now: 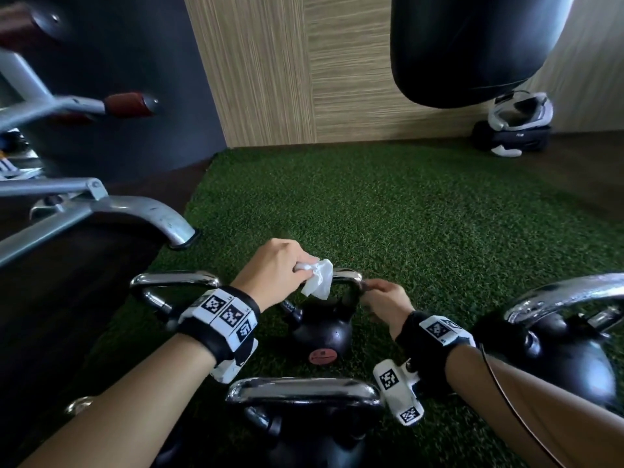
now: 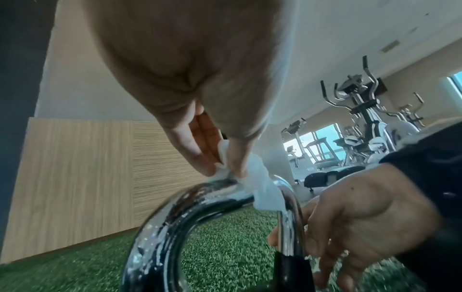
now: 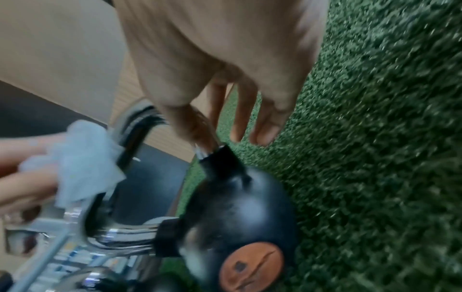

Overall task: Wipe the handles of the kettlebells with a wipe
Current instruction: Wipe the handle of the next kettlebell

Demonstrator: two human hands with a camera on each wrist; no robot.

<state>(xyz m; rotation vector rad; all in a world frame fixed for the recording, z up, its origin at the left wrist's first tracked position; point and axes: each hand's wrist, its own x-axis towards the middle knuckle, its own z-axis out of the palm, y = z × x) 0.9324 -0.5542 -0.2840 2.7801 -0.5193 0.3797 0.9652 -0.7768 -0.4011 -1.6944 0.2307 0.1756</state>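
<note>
A small black kettlebell (image 1: 320,332) with a red label stands on the green turf. Its chrome handle (image 1: 347,275) is held from both sides. My left hand (image 1: 304,268) pinches a crumpled white wipe (image 1: 319,282) against the top bar of the handle. In the left wrist view the wipe (image 2: 262,189) drapes over the handle's (image 2: 175,207) top right bend. My right hand (image 1: 368,287) grips the handle's right leg, just above the black body (image 3: 245,197). Three more kettlebells stand close: left (image 1: 175,280), near (image 1: 304,390), right (image 1: 567,332).
A grey metal machine frame (image 1: 135,211) reaches in from the left, with its foot on the turf's edge. A black punching bag (image 1: 472,45) hangs at the upper right. Shoes and a dark bag (image 1: 516,126) lie by the wood-panelled wall. Open turf (image 1: 405,214) stretches beyond the kettlebells.
</note>
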